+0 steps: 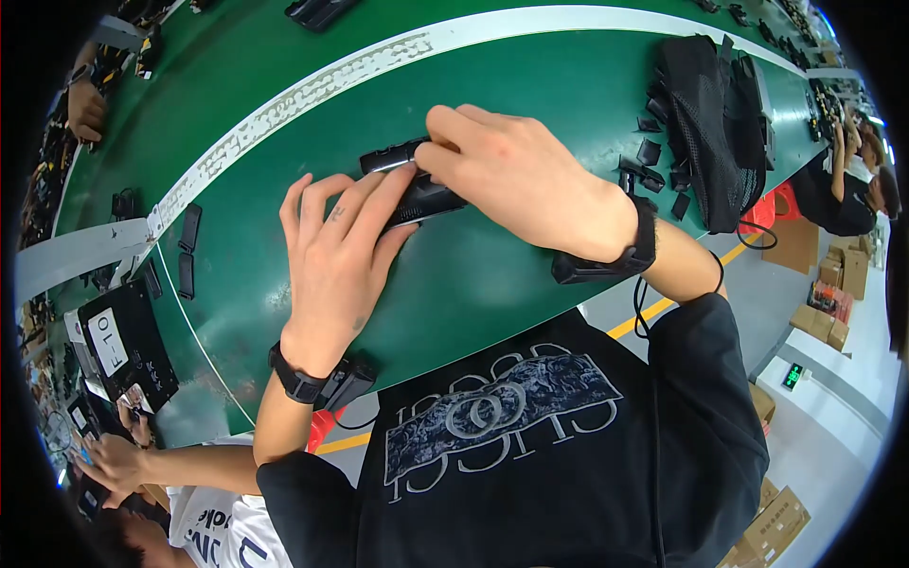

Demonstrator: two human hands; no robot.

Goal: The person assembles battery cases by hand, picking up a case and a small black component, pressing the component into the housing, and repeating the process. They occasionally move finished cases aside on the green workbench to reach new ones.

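A glossy black plastic part with a ribbed edge lies on the green table between my hands. Beyond it, along the same spot, shows a narrow black piece; my fingers cover where the two meet, so I cannot tell if they are joined. My left hand grips the part from its left, thumb at the near side and index finger across the top. Curled over the far right side, my right hand pinches at the pieces with thumb and fingertips. Its fingertips are partly hidden.
Small black plastic parts lie at the right beside a black mesh bag. Two slim black pieces and a black box are at the left. A white strip crosses the table's far side. A co-worker's hand is at lower left.
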